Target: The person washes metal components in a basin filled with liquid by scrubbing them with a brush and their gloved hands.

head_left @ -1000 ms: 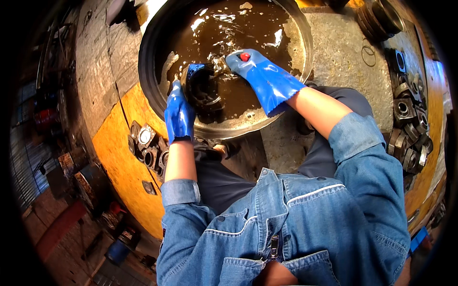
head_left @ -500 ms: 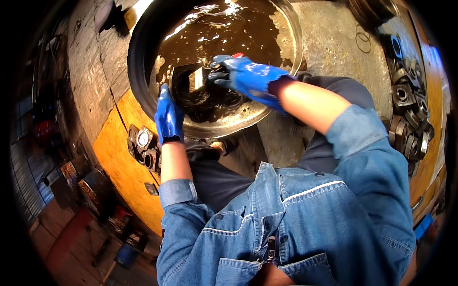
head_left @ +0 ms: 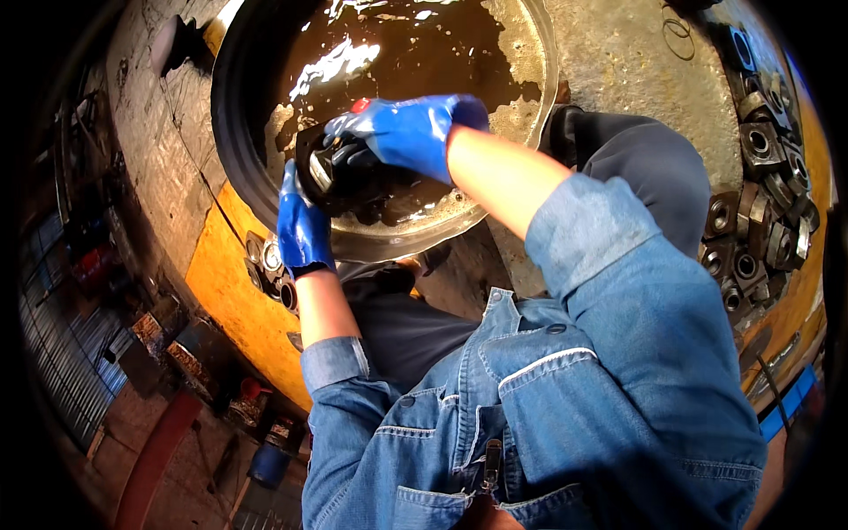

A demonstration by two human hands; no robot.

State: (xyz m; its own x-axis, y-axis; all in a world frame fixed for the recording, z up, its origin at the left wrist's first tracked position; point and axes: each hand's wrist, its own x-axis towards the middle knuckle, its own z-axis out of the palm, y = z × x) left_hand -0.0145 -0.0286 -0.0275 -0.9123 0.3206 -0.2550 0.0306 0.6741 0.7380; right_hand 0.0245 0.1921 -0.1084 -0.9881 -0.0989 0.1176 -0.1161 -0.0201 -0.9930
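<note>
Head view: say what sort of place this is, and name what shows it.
Probably a mechanical workshop: metal parts with round holes lie heaped on the right, and a wide round basin holding murky brown liquid sits in front of the person.

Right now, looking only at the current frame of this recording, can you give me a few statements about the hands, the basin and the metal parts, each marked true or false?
1. The basin contains brown liquid. True.
2. Only the left hand is gloved. False: the right hand wears a blue glove too.
3. A red handle shows at the right hand. True.
4. All metal pieces lie inside the basin. False: a heap of metal parts lies outside it, at the person's right.
</note>
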